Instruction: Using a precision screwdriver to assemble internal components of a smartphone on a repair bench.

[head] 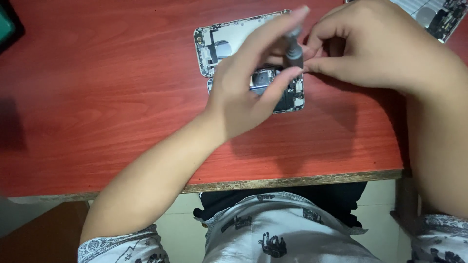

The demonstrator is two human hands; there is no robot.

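Head view. Opened phone (229, 48), upper centre of frame, on the red table (97, 107): lower half largely hidden beneath my hands. Second opened device (441, 17), upper right corner: cut off by the frame edge. Grey screwdriver (294, 48): tip hidden. My left hand (248, 92) rises from lower left, fingers closed round the screwdriver. My right hand (363, 46), upper right, fingertips pinched against its shaft.
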